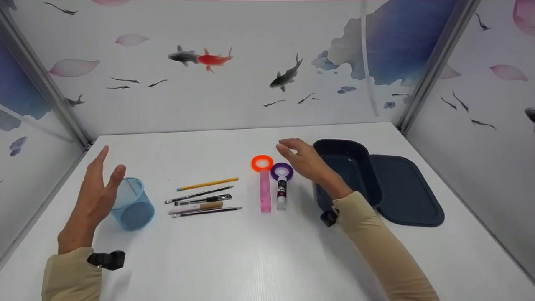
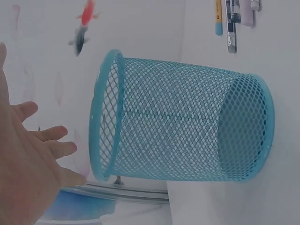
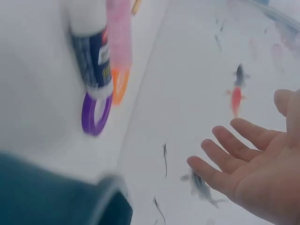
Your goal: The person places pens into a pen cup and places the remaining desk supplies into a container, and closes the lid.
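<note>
My left hand (image 1: 95,192) is raised beside a light blue mesh pen holder (image 1: 138,213), fingers spread and nothing held. In the left wrist view, the hand is off the rim of the upright pen holder (image 2: 173,122). My right hand (image 1: 307,163) hovers near the left rim of a dark blue box (image 1: 372,184). Its fingers are loosely extended, empty in the right wrist view. Left of it lie a purple tape roll (image 1: 274,172), an orange tape roll (image 1: 253,164), a glue stick (image 1: 281,192) and a long pink bar (image 1: 265,194).
Between the pen holder and the pink bar lie a yellow pencil (image 1: 207,184), a gel pen (image 1: 209,199), a marker with a brown cap (image 1: 211,205) and dark pencils (image 1: 209,212). A dark blue lid (image 1: 411,192) lies right of the box. Printed panels (image 1: 250,96) enclose the table.
</note>
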### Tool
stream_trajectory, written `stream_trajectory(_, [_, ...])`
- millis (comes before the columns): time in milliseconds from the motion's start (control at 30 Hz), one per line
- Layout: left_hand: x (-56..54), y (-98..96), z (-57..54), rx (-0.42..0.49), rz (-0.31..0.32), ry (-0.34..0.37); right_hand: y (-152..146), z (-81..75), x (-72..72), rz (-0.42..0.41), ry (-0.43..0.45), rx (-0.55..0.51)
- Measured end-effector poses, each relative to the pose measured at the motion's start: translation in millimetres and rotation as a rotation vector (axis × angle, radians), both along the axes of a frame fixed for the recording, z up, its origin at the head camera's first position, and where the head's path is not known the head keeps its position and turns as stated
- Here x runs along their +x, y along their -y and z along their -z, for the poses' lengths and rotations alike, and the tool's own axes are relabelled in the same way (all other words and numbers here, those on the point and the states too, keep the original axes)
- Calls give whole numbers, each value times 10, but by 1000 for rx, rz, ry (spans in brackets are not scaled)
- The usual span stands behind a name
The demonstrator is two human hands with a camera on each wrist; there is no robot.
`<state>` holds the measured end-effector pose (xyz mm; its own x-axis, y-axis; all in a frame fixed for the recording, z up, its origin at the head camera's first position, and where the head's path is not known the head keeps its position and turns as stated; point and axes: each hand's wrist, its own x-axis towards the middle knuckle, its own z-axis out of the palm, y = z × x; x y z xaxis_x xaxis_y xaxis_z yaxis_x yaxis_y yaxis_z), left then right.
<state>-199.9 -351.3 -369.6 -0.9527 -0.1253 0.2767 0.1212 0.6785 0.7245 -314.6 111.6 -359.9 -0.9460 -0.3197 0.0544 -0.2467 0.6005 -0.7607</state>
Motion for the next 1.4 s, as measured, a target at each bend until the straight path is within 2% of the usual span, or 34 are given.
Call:
stream_trajectory(200, [169, 48, 210, 134, -101, 28, 141, 83, 118, -67, 43, -143])
stream_trajectory(333, [254, 89, 341, 193, -123, 56, 245, 158, 149, -103, 81, -214])
stream_trajectory(500, [301, 160, 445, 169, -97, 108, 364, 263, 155, -121, 140, -267])
stream_trajectory(667, [303, 229, 484, 107, -58, 148, 480, 368, 185, -135, 203, -306])
stream_trajectory(800, [296, 260, 507, 95, -39, 165, 597, 451, 225, -166, 228, -296])
stream_trajectory(1000, [258, 251, 584, 128, -22, 192, 735, 546, 258, -204, 239, -263])
stream_trajectory(1167, [235, 256, 638, 130, -20, 219, 787, 602, 248, -205, 246, -222])
stream_trajectory(1400, [221, 257, 667, 136, -20, 214, 865, 623, 294, -206, 289, -189])
